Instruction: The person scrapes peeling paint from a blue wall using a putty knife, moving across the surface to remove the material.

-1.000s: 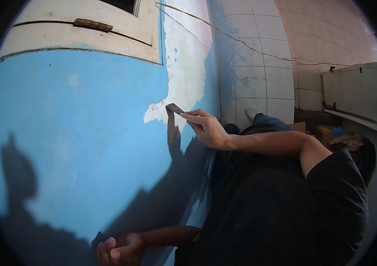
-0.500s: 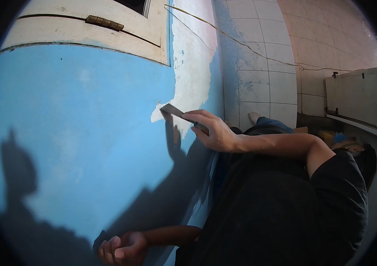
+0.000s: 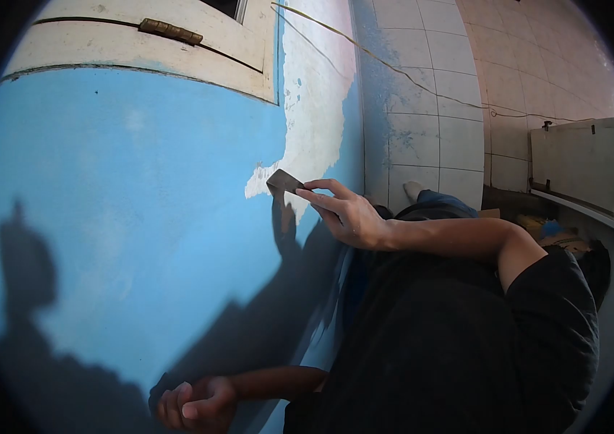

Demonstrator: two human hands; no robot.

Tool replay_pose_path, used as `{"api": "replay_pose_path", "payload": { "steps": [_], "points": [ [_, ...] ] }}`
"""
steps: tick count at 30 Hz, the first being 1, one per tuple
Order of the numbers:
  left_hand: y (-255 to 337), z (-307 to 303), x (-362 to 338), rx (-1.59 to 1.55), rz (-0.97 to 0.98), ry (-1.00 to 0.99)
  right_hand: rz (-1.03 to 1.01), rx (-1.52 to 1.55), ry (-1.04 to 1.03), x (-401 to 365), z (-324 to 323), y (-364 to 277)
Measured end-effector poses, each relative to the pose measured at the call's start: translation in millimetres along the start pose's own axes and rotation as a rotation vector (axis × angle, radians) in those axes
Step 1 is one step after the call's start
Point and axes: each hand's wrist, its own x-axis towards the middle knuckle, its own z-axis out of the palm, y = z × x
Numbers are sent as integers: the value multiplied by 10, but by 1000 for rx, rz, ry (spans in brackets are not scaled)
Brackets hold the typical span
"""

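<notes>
My right hand pinches a scraper between thumb and fingers. Its flat metal blade points left against the wall, over a bare white patch with ragged edges. Most of the handle is hidden by the fingers. Blue paint covers the wall around the patch, and the shadow of my hand and scraper falls just below the blade. Low in the view, my left hand has its fingers curled in, close to the blue wall. Nothing shows in it.
A cream wooden frame with a brass hinge is at the upper left. A thin cable runs across white tiles towards the right. A pale panel stands at the far right, with cluttered items below it.
The scraper blade has shifted slightly right and turned, showing more of its flat face. My right fingers have changed their grip and cover the handle. My left hand has barely moved.
</notes>
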Motion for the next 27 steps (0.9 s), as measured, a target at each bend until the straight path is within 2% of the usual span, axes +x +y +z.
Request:
{"api": "replay_pose_path", "payload": {
  "steps": [3,6,7,10,13,16,25,27],
  "points": [
    [-22,-15,12,13,34,-9,-76,77,157,17,67,62],
    [-79,-38,-29,-21,22,6,333,299,27,128,-98,-26],
    [-93,-43,-37,-19,32,11,331,365,-17,167,-99,39],
    [-91,-27,-37,-11,40,19,519,548,-243,128,-130,39],
    [-40,-17,-8,21,17,11,637,569,-389,112,-17,196],
    [-54,-25,-24,2,20,21,810,588,-300,181,11,307],
    [10,14,1,-4,-10,7,710,602,-334,142,177,191],
    [30,8,9,12,-26,-6,693,568,-273,276,206,215]
  ]
}}
